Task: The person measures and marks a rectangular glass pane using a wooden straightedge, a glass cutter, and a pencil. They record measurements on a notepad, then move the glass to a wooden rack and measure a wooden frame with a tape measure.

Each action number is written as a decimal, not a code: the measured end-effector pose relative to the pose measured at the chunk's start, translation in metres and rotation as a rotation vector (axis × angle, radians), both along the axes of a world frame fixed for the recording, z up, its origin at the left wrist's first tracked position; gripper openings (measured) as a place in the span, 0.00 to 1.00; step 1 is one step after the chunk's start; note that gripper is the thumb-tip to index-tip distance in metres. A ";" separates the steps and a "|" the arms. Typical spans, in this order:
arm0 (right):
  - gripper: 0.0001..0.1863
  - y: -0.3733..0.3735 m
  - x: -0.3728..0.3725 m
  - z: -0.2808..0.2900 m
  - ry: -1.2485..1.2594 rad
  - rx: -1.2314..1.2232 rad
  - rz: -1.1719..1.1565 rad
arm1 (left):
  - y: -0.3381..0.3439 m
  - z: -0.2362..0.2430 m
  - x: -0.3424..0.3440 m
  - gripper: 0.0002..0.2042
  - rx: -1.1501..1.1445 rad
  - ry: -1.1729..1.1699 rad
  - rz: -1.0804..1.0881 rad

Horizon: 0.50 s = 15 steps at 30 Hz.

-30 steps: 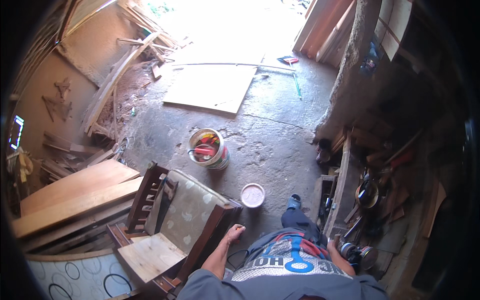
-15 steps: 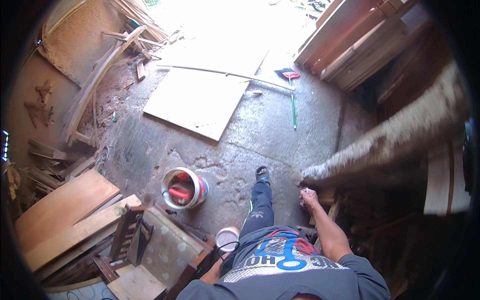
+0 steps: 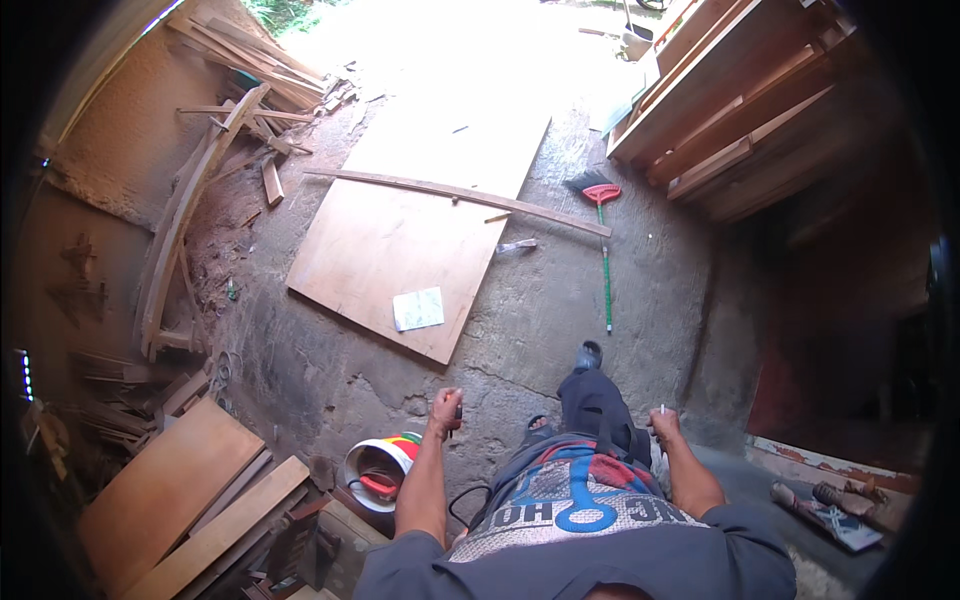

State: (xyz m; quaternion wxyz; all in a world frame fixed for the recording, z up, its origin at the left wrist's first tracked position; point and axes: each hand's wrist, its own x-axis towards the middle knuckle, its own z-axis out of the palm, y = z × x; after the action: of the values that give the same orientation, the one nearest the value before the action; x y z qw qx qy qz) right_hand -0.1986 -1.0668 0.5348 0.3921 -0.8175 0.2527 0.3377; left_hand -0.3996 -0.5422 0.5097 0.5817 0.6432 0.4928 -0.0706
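My left hand is closed in front of me, above and to the right of a white bucket. It holds a small dark object, too small to name. On my other side, my right hand is closed with a short, thin white stick poking up from the fingers. Ahead lies a large wooden panel flat on the floor. A long, narrow wooden strip crosses it, and a whitish sheet of paper rests near its close edge. Neither hand touches the panel.
A broom with red head and green handle lies right of the panel. Planks are stacked at the far right. Boards and scrap wood sit at the left, beside a curved wooden frame. The bucket holds something red.
I have stepped forward toward the panel. My left hand has come up into view with the dark object. The rough pale post on the right has left the view.
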 end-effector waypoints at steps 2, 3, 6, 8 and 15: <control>0.12 0.007 0.041 -0.014 0.063 -0.039 -0.011 | 0.021 0.004 0.081 0.19 0.009 -0.157 0.048; 0.12 0.013 0.062 -0.024 0.123 -0.092 -0.001 | 0.030 0.004 0.119 0.18 -0.054 -0.166 0.055; 0.14 0.024 0.162 -0.053 0.134 -0.203 0.097 | 0.039 0.002 0.211 0.18 -0.049 -0.057 -0.064; 0.16 0.043 0.254 -0.067 0.069 -0.251 0.174 | 0.030 0.004 0.257 0.19 -0.088 0.098 -0.052; 0.16 0.110 0.538 0.011 -0.049 0.098 -0.110 | 0.022 0.022 0.370 0.21 -0.262 0.320 -0.557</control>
State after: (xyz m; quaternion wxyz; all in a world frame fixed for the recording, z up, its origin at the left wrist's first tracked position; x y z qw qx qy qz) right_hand 0.3397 -0.9570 0.5456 0.4557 -0.7903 0.2707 0.3074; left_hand -0.0296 -0.5206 0.5315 0.5331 0.6538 0.3698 -0.3893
